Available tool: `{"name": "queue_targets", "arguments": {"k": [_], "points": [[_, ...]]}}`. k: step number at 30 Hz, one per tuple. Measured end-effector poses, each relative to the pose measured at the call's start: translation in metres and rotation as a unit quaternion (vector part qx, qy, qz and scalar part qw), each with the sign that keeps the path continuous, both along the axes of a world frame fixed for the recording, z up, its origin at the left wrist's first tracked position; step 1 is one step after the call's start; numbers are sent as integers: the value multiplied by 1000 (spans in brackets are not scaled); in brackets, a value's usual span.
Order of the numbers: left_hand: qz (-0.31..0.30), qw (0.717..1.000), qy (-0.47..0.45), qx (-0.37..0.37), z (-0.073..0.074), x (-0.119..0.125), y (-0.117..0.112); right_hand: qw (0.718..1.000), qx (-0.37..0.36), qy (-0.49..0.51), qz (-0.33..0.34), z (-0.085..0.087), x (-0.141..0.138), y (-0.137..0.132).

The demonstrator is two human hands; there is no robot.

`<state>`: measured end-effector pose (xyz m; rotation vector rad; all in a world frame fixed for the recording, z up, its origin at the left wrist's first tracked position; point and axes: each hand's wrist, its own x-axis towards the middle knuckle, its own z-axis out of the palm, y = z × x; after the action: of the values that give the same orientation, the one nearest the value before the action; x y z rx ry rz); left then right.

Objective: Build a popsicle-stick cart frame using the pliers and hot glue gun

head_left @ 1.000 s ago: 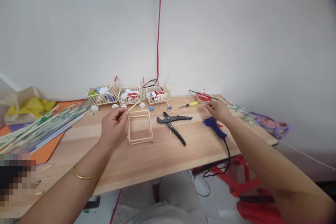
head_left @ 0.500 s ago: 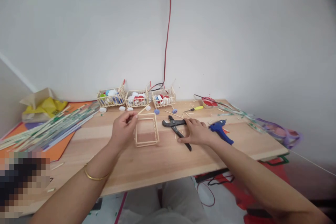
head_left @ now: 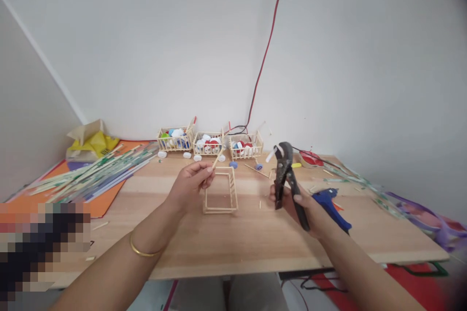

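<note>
My left hand [head_left: 191,184] pinches a thin wooden stick [head_left: 218,159] above the near-left corner of a small frame of wooden sticks [head_left: 221,190] that lies on the wooden table [head_left: 233,238]. My right hand [head_left: 304,206] grips the handles of black cutting pliers [head_left: 286,177] and holds them upright, jaws up, to the right of the frame. A blue glue gun [head_left: 330,206] lies on the table just behind my right hand.
Three small stick baskets with coloured bottle caps [head_left: 209,143] stand along the wall. A pile of long sticks [head_left: 95,175] lies on orange paper at the left. A red dish [head_left: 311,158], a yellow screwdriver and stick offcuts lie at the back right. A red cable [head_left: 266,53] hangs down the wall.
My right hand left the glue gun, moved left onto the black pliers, and has lifted them off the table. My left hand kept the stick by the frame.
</note>
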<state>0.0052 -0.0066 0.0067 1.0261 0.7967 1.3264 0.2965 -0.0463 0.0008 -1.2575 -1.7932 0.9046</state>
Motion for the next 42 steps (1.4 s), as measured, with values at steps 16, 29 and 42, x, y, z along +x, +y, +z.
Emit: {"name": "queue_targets", "arguments": {"k": [16,29,42], "points": [[17,998,-59,24,2,-5,2,971,101,-174,132,27,-69,40],[59,993,80,61,1,-4,-1,967,149,-181,102,22,-87,36],[15,982,116,146,5,-1,-5,960,161,-211,88,16,-84,30]]}}
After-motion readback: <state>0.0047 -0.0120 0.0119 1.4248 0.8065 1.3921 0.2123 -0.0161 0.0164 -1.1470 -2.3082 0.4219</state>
